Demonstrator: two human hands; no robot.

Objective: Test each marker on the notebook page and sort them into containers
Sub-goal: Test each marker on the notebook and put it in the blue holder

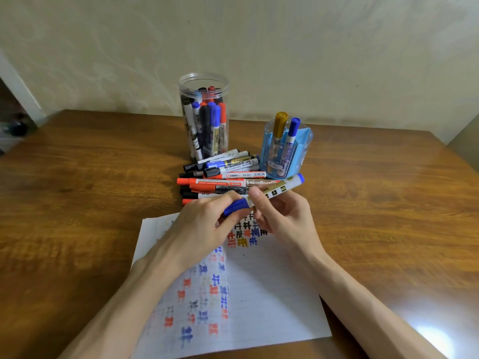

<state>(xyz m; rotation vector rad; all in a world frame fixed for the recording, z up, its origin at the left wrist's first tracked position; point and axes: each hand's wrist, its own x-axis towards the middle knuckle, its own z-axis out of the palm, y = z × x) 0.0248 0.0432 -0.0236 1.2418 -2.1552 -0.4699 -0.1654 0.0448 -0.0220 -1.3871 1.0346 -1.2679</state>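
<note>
Both hands hold one blue marker (278,189) above the notebook page (259,286). My left hand (204,224) grips its blue cap (236,206). My right hand (280,216) pinches the white barrel, whose blue tail points up right. The page lies flat and carries several red, blue, black and gold test marks. Just beyond it lies a pile of loose markers (223,174). A clear jar (204,117) at the back holds several markers. A blue holder (285,151) to its right holds a gold marker (280,125) and a blue marker (292,133).
The brown wooden table (90,190) spreads wide to both sides. A pale wall (259,47) stands close behind the jar. At the far left, past the table edge, is a dark doorway area with blurred objects (15,125).
</note>
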